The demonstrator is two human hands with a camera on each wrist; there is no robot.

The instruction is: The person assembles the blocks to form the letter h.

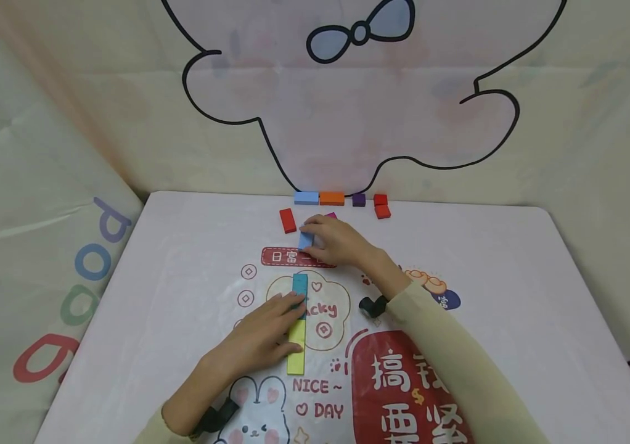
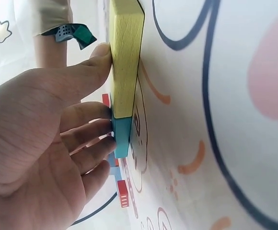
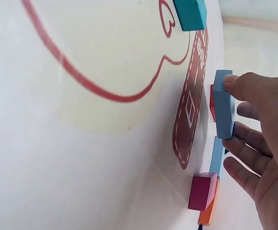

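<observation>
My right hand (image 1: 339, 242) pinches a light blue block (image 3: 223, 105) between thumb and fingers; in the right wrist view it looks raised off the table. A yellow block (image 1: 296, 348) and a teal block (image 1: 299, 283) lie end to end in a straight line on the table. Along their left side rests my left hand (image 1: 262, 333), its thumb against the yellow block and its fingertips against the teal one. Those fingers are extended, not wrapped round either block. A magenta block (image 3: 202, 191) is partly hidden behind my right hand in the head view.
By the table's far edge stand another light blue block (image 1: 306, 198), an orange block (image 1: 331, 198), a purple block (image 1: 359, 200) and two red blocks (image 1: 381, 206). One more red block (image 1: 288, 220) lies left of my right hand. A printed cloth (image 1: 193, 296) covers the table.
</observation>
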